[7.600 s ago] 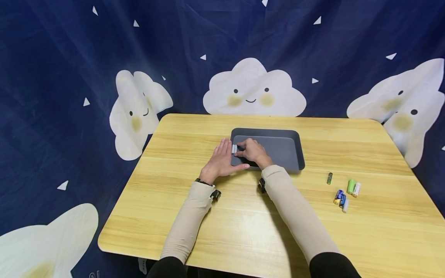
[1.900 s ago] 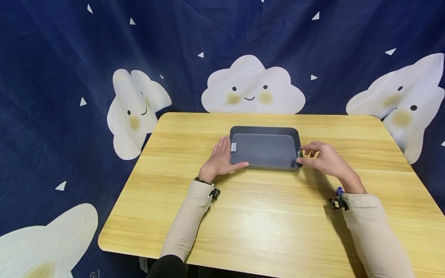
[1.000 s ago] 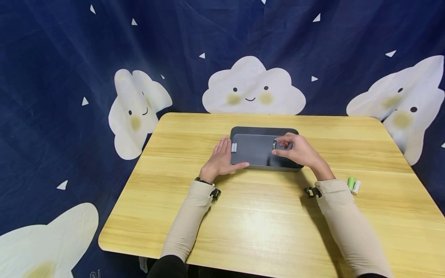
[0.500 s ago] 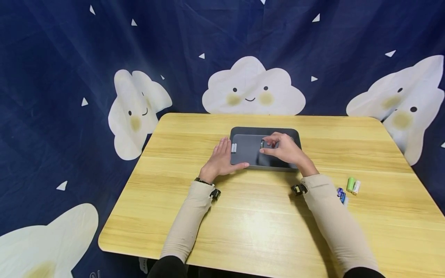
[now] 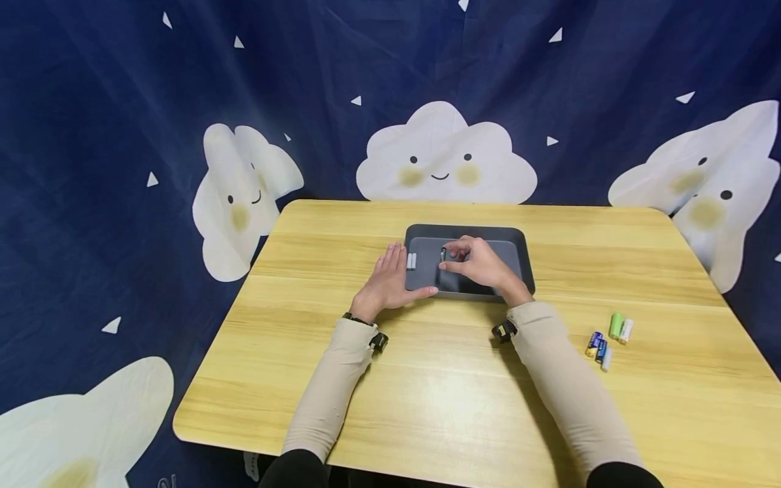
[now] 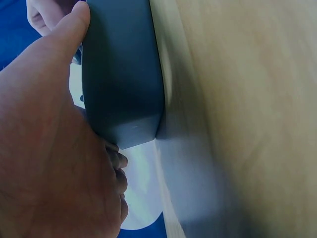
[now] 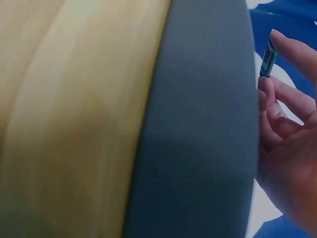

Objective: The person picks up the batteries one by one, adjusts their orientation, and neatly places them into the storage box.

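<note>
A dark grey rectangular tray [image 5: 528,279] rests on the wooden table. My left hand [image 5: 386,281] lies with straight fingers along its left end, the thumb reaching along the near rim; in the left wrist view the thumb [image 6: 74,25] touches the tray's edge. Over the tray's left half, my right hand [image 5: 482,263] pinches a dark green battery [image 5: 443,255] by its two ends between thumb and finger. The right wrist view shows that battery [image 7: 268,60] above the tray's wall [image 7: 198,119]. Two white batteries [image 5: 411,261] lie side by side against the tray's left end.
Right of the tray, a green battery [image 5: 616,326] and a white one [image 5: 626,331] lie together on the table [image 5: 427,400]. Nearer me sit a blue-and-gold battery [image 5: 594,343], a blue one [image 5: 601,351] and a slim white one [image 5: 607,359]. A dark blue cloud-print curtain [image 5: 329,81] hangs behind.
The dark green battery was on the table at right; my right hand has taken it over the tray's right rim and leftward across the tray. My left hand has stayed put.
</note>
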A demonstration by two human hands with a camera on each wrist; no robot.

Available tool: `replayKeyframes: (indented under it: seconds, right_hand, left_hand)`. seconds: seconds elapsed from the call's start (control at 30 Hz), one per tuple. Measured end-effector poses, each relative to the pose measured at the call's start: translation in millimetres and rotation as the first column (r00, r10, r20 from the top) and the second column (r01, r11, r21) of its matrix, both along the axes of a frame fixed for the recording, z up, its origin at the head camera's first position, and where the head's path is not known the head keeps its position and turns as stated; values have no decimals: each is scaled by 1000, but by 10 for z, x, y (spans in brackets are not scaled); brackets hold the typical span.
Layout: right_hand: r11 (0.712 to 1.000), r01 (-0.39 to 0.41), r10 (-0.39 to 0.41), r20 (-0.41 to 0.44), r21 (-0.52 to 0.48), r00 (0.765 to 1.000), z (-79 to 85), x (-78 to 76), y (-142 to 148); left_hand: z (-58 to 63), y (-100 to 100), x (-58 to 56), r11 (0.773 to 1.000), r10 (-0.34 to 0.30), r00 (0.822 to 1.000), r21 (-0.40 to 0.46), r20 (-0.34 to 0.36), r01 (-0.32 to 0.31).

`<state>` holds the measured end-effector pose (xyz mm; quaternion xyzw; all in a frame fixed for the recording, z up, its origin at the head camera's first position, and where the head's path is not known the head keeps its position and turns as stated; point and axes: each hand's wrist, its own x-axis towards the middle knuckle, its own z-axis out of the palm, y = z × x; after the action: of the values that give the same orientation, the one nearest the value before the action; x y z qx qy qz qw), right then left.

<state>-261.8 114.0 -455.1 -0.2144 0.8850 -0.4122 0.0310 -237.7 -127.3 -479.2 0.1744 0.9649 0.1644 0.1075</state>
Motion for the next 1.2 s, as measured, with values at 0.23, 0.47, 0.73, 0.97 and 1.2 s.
replayKeyframes:
  seconds: [0.23, 0.47, 0.73, 0.97, 1.2]
  right_hand:
    - [1000, -13, 12, -7, -12, 1000, -75, -41, -154]
    - [1000, -27, 27, -8, -13, 1000, -128, -90, -279]
    - [1000, -16, 16, 7, 4, 1000, -209, -136, -351]
    - [1000, -10, 10, 27, 24, 1000, -262, -171, -397]
    - [999, -2, 0, 53, 49, 999, -303, -205, -436]
  left_hand:
    - [-8, -12, -3, 1000, 13, 1000, -1, -17, -13]
    - [-3, -10, -8, 1000, 9, 1000, -10, -14, -9]
    - [6, -6, -1, 1000, -1, 1000, -15, -1, 1]
    - [11, 0, -1, 1000, 3, 1000, -22, 4, -3]
    - [13, 2, 0, 1000, 4, 1000, -21, 9, -4]
